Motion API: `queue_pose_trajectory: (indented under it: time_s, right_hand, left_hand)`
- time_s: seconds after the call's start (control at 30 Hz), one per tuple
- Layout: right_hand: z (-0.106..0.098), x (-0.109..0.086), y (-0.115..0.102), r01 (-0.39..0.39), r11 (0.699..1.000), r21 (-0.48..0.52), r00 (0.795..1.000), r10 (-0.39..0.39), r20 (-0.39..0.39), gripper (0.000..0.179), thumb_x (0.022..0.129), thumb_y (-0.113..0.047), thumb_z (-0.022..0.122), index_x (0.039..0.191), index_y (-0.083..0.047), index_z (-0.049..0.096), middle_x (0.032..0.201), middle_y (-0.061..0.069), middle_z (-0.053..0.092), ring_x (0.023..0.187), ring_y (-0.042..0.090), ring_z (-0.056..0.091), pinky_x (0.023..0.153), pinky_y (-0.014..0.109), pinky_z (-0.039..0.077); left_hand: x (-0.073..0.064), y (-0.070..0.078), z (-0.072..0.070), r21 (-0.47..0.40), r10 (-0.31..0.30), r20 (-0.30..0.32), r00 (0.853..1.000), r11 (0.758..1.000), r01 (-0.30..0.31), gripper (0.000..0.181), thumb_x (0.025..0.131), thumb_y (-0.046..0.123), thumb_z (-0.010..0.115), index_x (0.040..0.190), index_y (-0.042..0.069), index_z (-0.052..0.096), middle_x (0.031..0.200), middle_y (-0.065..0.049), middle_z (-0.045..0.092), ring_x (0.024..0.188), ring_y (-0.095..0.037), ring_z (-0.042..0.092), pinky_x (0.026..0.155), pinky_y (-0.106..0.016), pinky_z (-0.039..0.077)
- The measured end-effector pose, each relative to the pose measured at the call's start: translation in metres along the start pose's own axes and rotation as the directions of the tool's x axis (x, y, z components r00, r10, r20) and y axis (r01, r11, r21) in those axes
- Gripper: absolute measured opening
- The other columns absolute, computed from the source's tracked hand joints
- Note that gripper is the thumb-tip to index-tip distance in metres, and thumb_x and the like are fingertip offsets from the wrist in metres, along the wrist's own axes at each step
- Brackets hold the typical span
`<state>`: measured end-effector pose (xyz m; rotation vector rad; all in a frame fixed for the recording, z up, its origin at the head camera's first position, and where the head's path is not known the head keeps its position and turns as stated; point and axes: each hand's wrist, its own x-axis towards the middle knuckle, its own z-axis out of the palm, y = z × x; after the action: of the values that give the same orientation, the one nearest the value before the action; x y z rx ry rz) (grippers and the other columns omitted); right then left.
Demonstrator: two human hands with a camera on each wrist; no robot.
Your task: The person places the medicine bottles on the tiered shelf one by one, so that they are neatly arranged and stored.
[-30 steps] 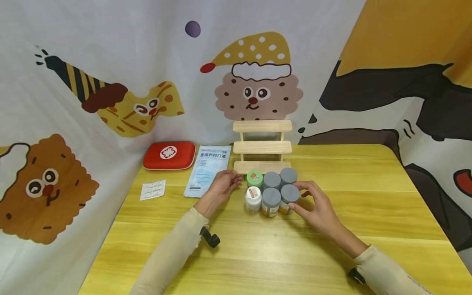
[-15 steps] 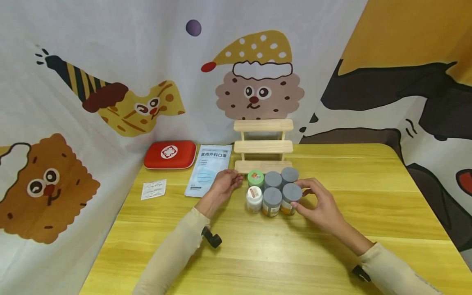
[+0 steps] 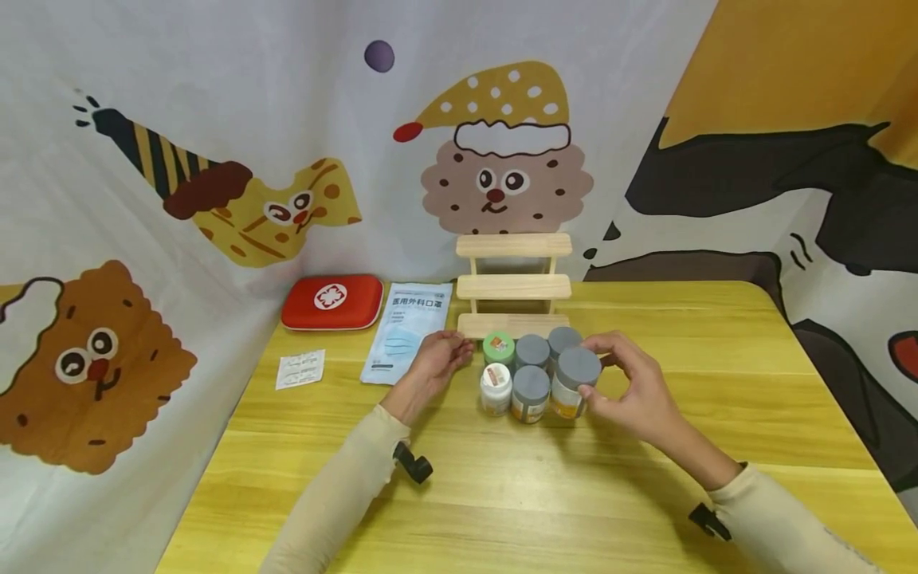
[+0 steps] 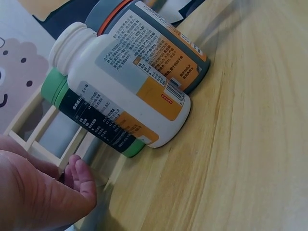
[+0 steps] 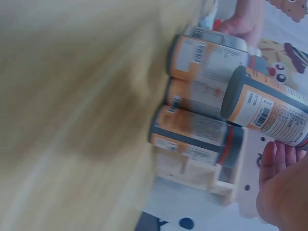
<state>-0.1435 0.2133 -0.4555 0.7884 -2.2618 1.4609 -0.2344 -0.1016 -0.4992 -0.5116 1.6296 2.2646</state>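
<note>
My right hand (image 3: 634, 392) grips a grey-lidded pill bottle (image 3: 577, 379) between thumb and fingers. In the right wrist view this bottle (image 5: 269, 108) is raised off the table, its base apart from the tabletop. Beside it stand more grey-lidded bottles (image 3: 531, 395), a white bottle (image 3: 495, 391) and a green-capped bottle (image 3: 498, 347), grouped in two rows. My left hand (image 3: 433, 363) lies on the table left of the group, fingers loosely bent and holding nothing. Its fingertips are close to the lower left corner of a wooden three-step rack (image 3: 513, 285).
To the left of the rack lie a face mask packet (image 3: 405, 335), a red zip case (image 3: 332, 303) and a small white blister-like sheet (image 3: 300, 369). A printed cloth (image 3: 323, 119) hangs right behind the table (image 3: 502, 502).
My right hand has lifted the front right grey-lidded bottle up and slightly to the right, away from its row. The left hand stays in place.
</note>
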Motion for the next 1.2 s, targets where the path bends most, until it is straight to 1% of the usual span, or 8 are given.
queue_pose_trajectory:
  time_s: [0.2, 0.33, 0.5, 0.7, 0.9, 1.03, 1.13, 1.2]
  right_hand:
    - [-0.004, 0.014, -0.012, 0.082, 0.995, 0.053, 0.996, -0.081, -0.020, 0.057, 0.068, 0.012, 0.079, 0.122, -0.001, 0.067, 0.117, 0.005, 0.069, 0.105, 0.009, 0.065, 0.085, 0.014, 0.058]
    - [-0.007, 0.025, -0.021, 0.076, 0.995, 0.069, 0.997, -0.074, -0.022, 0.054, 0.069, 0.012, 0.076, 0.122, 0.000, 0.067, 0.118, 0.001, 0.069, 0.104, 0.009, 0.064, 0.085, 0.014, 0.057]
    - [-0.014, 0.041, -0.031, 0.062, 0.997, 0.044, 0.998, -0.062, -0.020, 0.055, 0.071, 0.014, 0.079, 0.123, 0.004, 0.065, 0.121, -0.007, 0.068, 0.107, 0.007, 0.064, 0.087, 0.014, 0.059]
    - [-0.025, 0.066, -0.038, 0.075, 0.997, 0.028, 0.996, -0.074, -0.058, 0.062, 0.074, 0.019, 0.080, 0.131, 0.002, 0.065, 0.124, -0.006, 0.064, 0.112, 0.009, 0.063, 0.078, 0.014, 0.062]
    - [-0.031, 0.086, -0.036, 0.056, 0.998, -0.012, 0.993, -0.057, -0.105, 0.058, 0.077, 0.016, 0.082, 0.131, 0.000, 0.067, 0.119, -0.009, 0.066, 0.107, 0.006, 0.067, 0.077, 0.014, 0.064]
    - [-0.028, 0.099, -0.028, 0.050, 0.999, -0.019, 0.990, -0.052, -0.129, 0.054, 0.079, 0.013, 0.083, 0.129, -0.001, 0.069, 0.116, -0.010, 0.068, 0.103, 0.005, 0.068, 0.077, 0.016, 0.065]
    - [-0.022, 0.111, -0.022, 0.058, 0.998, -0.009, 0.988, -0.059, -0.141, 0.052, 0.080, 0.011, 0.084, 0.128, -0.002, 0.070, 0.116, -0.007, 0.068, 0.103, 0.005, 0.069, 0.078, 0.016, 0.065]
    - [-0.017, 0.120, -0.018, 0.056, 0.998, -0.012, 0.988, -0.057, -0.143, 0.050, 0.081, 0.008, 0.085, 0.128, -0.003, 0.070, 0.116, -0.003, 0.068, 0.104, 0.004, 0.068, 0.077, 0.015, 0.064]
  left_hand:
    - [0.001, -0.002, -0.001, 0.000, 0.007, 0.006, 1.000, 1.000, -0.007, 0.011, 0.109, 0.001, 0.051, 0.119, 0.000, 0.053, 0.091, -0.006, 0.067, 0.083, -0.011, 0.068, 0.079, -0.020, 0.063]
    - [0.001, -0.003, -0.001, -0.007, 0.010, 0.006, 1.000, 1.000, -0.010, 0.009, 0.108, 0.001, 0.051, 0.117, 0.001, 0.052, 0.091, -0.007, 0.067, 0.082, -0.012, 0.068, 0.080, -0.020, 0.063]
    - [0.001, -0.003, -0.001, -0.005, 0.008, -0.002, 1.000, 1.000, -0.008, 0.006, 0.109, 0.001, 0.051, 0.114, 0.003, 0.051, 0.092, -0.007, 0.067, 0.082, -0.012, 0.068, 0.078, -0.020, 0.063]
    - [0.000, -0.002, 0.000, 0.018, 0.017, 0.002, 1.000, 1.000, -0.017, 0.010, 0.109, 0.002, 0.051, 0.119, 0.001, 0.050, 0.094, -0.010, 0.066, 0.084, -0.013, 0.068, 0.080, -0.021, 0.063]
    - [0.000, -0.002, 0.001, 0.022, 0.014, 0.009, 1.000, 1.000, -0.015, 0.009, 0.109, 0.002, 0.051, 0.119, 0.001, 0.050, 0.092, -0.010, 0.068, 0.082, -0.012, 0.068, 0.077, -0.020, 0.063]
    - [0.000, -0.002, 0.002, 0.019, 0.015, 0.002, 1.000, 1.000, -0.015, 0.009, 0.109, 0.001, 0.051, 0.118, 0.001, 0.049, 0.091, -0.010, 0.067, 0.081, -0.012, 0.068, 0.077, -0.020, 0.063]
    - [0.000, -0.001, 0.002, 0.029, 0.017, -0.003, 1.000, 0.999, -0.017, 0.009, 0.109, 0.001, 0.050, 0.119, 0.001, 0.049, 0.091, -0.010, 0.066, 0.081, -0.013, 0.067, 0.079, -0.020, 0.063]
    - [0.000, -0.001, 0.002, 0.035, 0.022, -0.005, 1.000, 0.999, -0.022, 0.010, 0.110, 0.001, 0.050, 0.119, 0.001, 0.049, 0.092, -0.010, 0.066, 0.082, -0.013, 0.067, 0.080, -0.021, 0.063]
